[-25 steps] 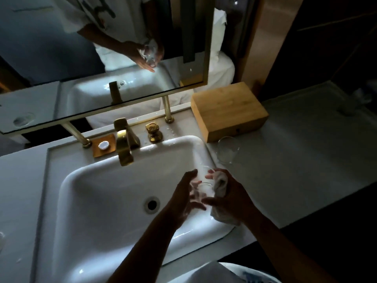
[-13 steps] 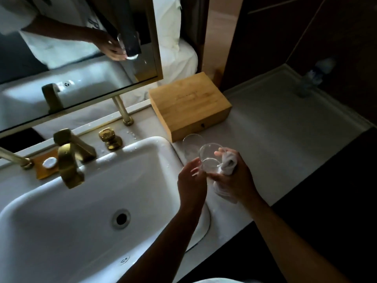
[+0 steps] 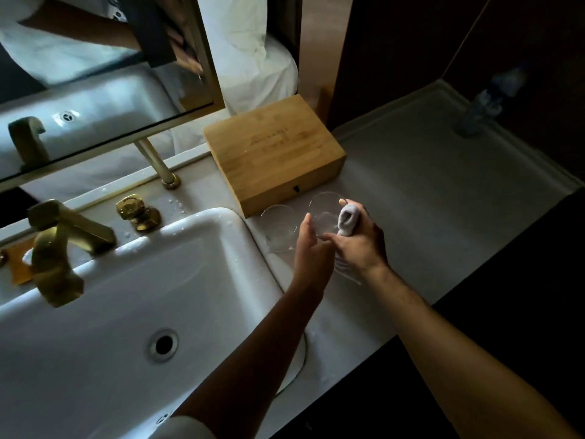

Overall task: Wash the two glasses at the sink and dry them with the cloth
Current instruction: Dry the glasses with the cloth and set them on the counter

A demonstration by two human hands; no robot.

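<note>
A clear glass (image 3: 324, 213) is held upright just above or on the counter, right of the sink and in front of the wooden box. My left hand (image 3: 311, 251) grips its near left side. My right hand (image 3: 361, 245) holds a white cloth (image 3: 347, 220) bunched against the glass's right side, and also touches the glass. A second clear glass (image 3: 278, 226) stands on the counter right beside it on the left, touching neither hand. The white sink (image 3: 202, 280) lies to the left, its basin bare.
A wooden box (image 3: 275, 156) stands behind the glasses. A brass faucet (image 3: 60, 248) and brass knob (image 3: 136, 212) sit at the sink's back edge under a mirror (image 3: 95, 74). A plastic bottle (image 3: 484, 103) stands far right. Grey counter (image 3: 427, 191) extends right of my hands.
Both hands carried the glass and cloth from over the sink's right rim to the counter beside the second glass. The view has shifted right.
</note>
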